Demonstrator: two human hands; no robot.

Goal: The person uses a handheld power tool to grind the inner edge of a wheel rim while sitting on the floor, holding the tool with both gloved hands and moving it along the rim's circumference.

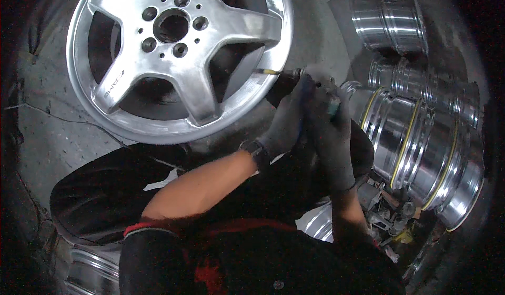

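Note:
A silver five-spoke alloy wheel [192, 74] lies face up in front of me, at the upper left. My left hand [284, 121], in a grey glove with a dark watch at the wrist, is closed around the front of a handheld rotary tool [333, 107]. Gloved in grey too, my right hand [334, 142] grips the tool's body, which is dark and partly greenish. A thin shaft with a yellow band [269, 72] points left from it, over the wheel's right rim. Whether its tip touches the metal I cannot tell. Fingers and shadow hide much of the tool.
Several polished wheel barrels [402, 142] stand in a row at the right, some with yellow bands. Another shiny barrel [388, 21] is at the upper right. Metal parts [386, 205] are heaped by my right forearm. A thin cable [68, 120] crosses the grey floor at left.

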